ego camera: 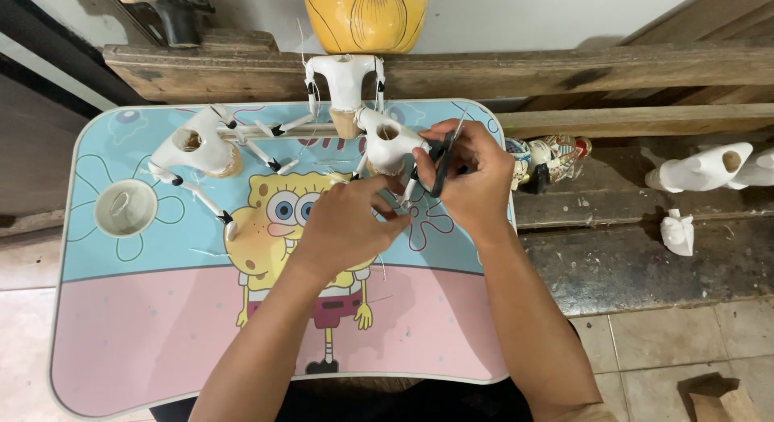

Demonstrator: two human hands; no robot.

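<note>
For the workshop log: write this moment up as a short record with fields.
Setting: small table with a cartoon print, set against a wooden bench
Right hand: holds dark scissors at a white puppet body
Left hand: fingers at the same puppet body, beside the scissors
Also on the table: another white puppet body, a third one at the far edge, a small white cup
Right of the table: a painted figure, more white pieces

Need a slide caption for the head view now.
Right hand holds scissors at a white puppet torso; left hand alongside.
</note>
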